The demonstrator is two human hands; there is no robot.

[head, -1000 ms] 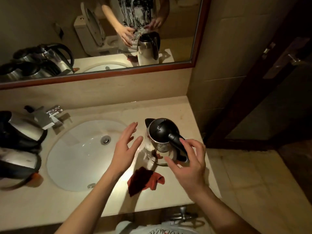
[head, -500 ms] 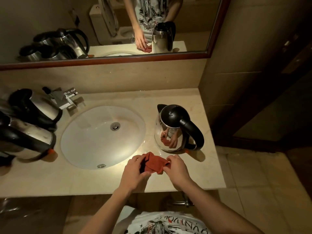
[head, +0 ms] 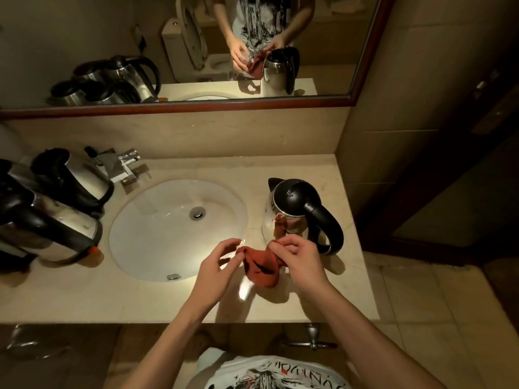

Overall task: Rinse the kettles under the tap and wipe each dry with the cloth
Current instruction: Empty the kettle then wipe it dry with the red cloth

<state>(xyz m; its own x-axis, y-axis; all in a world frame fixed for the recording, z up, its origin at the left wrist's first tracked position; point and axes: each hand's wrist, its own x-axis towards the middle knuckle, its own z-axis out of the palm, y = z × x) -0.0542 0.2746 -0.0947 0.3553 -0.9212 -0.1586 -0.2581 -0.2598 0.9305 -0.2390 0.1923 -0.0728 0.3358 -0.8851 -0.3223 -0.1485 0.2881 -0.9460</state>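
A steel kettle (head: 283, 217) with a black lid and handle stands upright on the counter, right of the basin. Just in front of it hangs a red cloth (head: 259, 266), lifted off the counter. My right hand (head: 300, 261) is shut on the cloth's right end. My left hand (head: 219, 262) pinches its left corner with the other fingers spread. Two more steel kettles (head: 67, 178) (head: 47, 231) stand at the far left. The chrome tap (head: 123, 167) sits behind the basin's left side; no water runs from it.
The white oval basin (head: 157, 248) is sunk into the beige counter (head: 70, 293). A framed mirror (head: 196, 106) spans the wall above. A dark doorway (head: 449, 192) and tiled floor lie to the right. A valve (head: 311, 336) pokes out below the counter edge.
Both hands left the kettle, took the red cloth off the counter and have now lifted it and spread it apart. The kettle stays where it was set.
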